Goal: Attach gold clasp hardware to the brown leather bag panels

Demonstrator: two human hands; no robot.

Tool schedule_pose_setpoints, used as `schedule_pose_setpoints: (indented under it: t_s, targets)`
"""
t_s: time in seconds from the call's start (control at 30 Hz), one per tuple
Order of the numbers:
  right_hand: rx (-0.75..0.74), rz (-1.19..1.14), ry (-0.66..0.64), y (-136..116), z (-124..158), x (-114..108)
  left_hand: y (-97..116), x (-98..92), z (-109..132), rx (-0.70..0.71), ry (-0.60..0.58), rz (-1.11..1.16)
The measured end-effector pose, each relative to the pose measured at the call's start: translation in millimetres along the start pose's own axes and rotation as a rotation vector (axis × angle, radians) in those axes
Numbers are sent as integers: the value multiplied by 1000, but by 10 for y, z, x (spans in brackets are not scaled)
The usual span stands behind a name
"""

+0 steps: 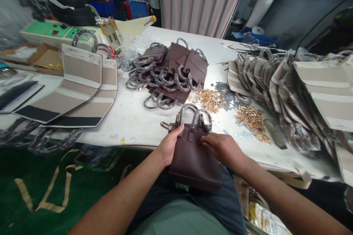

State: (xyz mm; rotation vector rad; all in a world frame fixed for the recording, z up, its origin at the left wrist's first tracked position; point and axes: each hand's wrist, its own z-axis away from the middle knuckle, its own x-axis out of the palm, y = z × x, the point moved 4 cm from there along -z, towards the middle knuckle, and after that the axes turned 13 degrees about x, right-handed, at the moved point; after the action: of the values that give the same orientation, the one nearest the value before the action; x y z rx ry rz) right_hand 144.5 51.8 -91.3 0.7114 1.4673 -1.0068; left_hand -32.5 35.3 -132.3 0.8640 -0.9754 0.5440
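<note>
A small dark brown handbag (193, 161) rests on my lap against the white table's (132, 121) front edge. Its plastic-wrapped handles (196, 115) stand up over the table. My left hand (169, 143) grips the bag's upper left corner, thumb on top, beside a gold metal fitting (166, 125) sticking out to the left. My right hand (222, 148) pinches at the bag's top edge near the handle base; what is between its fingertips is too small to make out.
A pile of brown bags (171, 69) with wrapped handles lies mid-table. Gold hardware (212, 99) and more gold pieces (252, 117) are scattered to the right. Beige bags (275, 77) are stacked at right, beige panels (79, 80) at left. A machine (55, 31) stands far left.
</note>
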Motion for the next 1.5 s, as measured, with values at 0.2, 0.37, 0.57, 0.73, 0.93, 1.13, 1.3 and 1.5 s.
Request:
schedule_pose_setpoints:
  t_s: [0.2,0.37,0.57,0.73,0.93,1.13,1.3,1.5]
  targets:
    - [-6,-20,71,-34,78,1,-25,11,14,19,-24,7]
    - [53,-36,139,-97,91,30,-35,7,17,24,-21,10]
    - [146,-65,96,-100,40,-30,-32,1,29,17,-8,2]
    - [133,-18,135,-114,23,-8,-36,-17,22,29,16,6]
    - [143,1,157,-112,18,40,-35,-19,18,29,49,-3]
    - [4,18,130,-100,75,47,-47,8,35,29,29,30]
    - [4,110,275,-160,92,73,-62,-21,28,16,54,22]
    - [-38,158,397,-216,56,112,-55,-51,0,4,76,0]
